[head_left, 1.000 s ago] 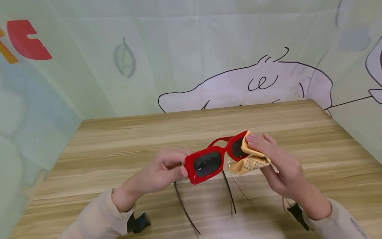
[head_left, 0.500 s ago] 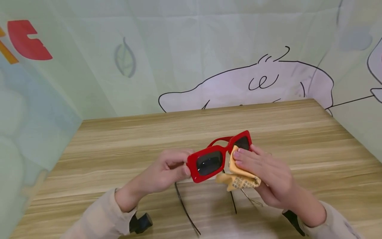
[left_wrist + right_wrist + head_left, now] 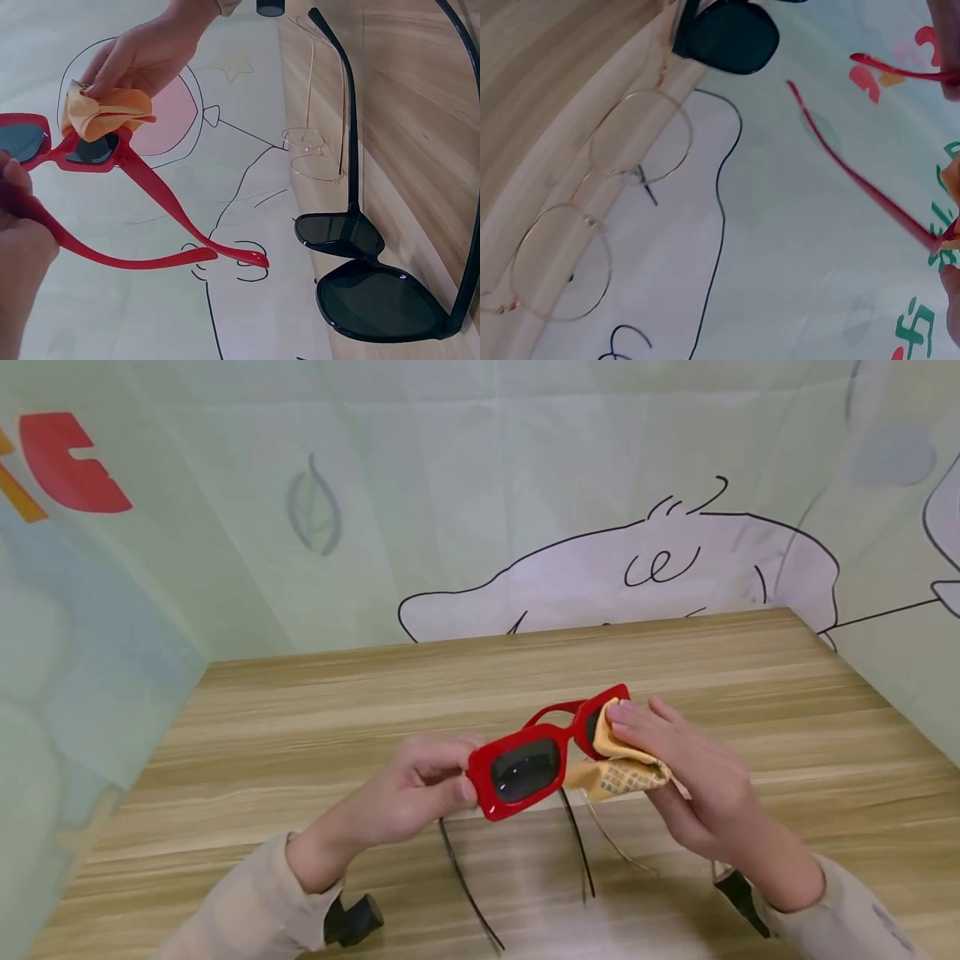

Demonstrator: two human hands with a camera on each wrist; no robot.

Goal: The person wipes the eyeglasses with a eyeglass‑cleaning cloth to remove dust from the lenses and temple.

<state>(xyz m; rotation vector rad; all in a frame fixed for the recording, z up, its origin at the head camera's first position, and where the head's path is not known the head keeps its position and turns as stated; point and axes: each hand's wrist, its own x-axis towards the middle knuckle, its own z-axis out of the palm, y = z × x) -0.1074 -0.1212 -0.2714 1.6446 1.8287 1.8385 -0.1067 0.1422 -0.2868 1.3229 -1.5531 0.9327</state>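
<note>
Red-framed sunglasses [image 3: 568,737] with dark lenses are held up over the table, tilted so the right end is higher. My left hand [image 3: 405,793] pinches them at the left end of the frame. The right hand [image 3: 701,777] holds a folded yellow-orange cloth [image 3: 626,764] with a grey check print and presses it on the right lens, hiding part of it. In the left wrist view, both red temples [image 3: 172,204] are unfolded and point away from the lenses.
Below the red pair, black sunglasses [image 3: 382,300] lie on the wooden table [image 3: 300,710] with temples spread. Thin gold wire-rimmed glasses [image 3: 316,156] lie beside them. A printed cloth backdrop [image 3: 465,485] rises behind the table and along its sides.
The right hand slid the cloth down and left off the right lens toward the bridge, then back up onto that lens. My left hand and the red sunglasses have barely moved.
</note>
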